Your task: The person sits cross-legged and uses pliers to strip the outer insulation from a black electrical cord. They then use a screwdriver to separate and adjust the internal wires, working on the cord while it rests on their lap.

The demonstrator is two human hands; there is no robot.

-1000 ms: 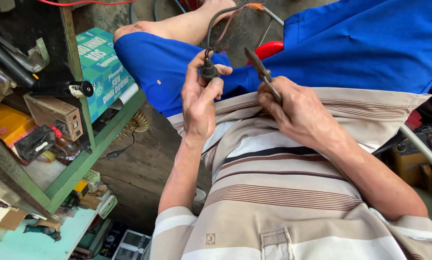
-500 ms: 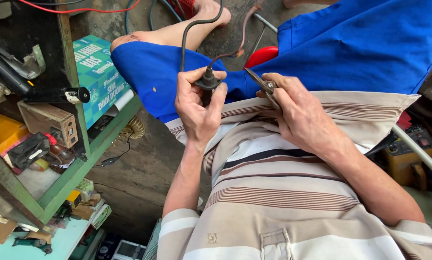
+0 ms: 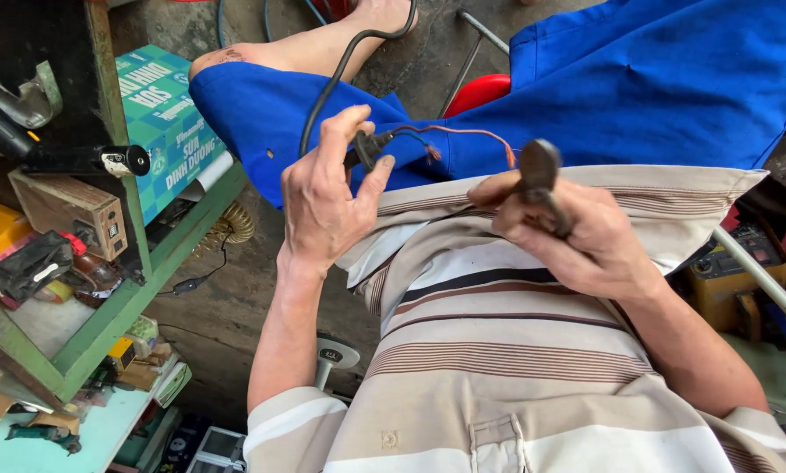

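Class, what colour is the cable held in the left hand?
Black cable, seen in the head view.

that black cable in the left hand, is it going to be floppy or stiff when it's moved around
Probably floppy: the cable bends in a loose curve from the left hand up toward the foot. The thin wires at its stripped end likely flex even more easily, since they arc unsupported and look frayed at the tips. It seems light, as a few fingers pinch it.

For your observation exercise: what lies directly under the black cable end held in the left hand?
Under the cable, held by the left hand, are blue shorts and a striped shirt. The floor below is covered. The right hand holds pliers.
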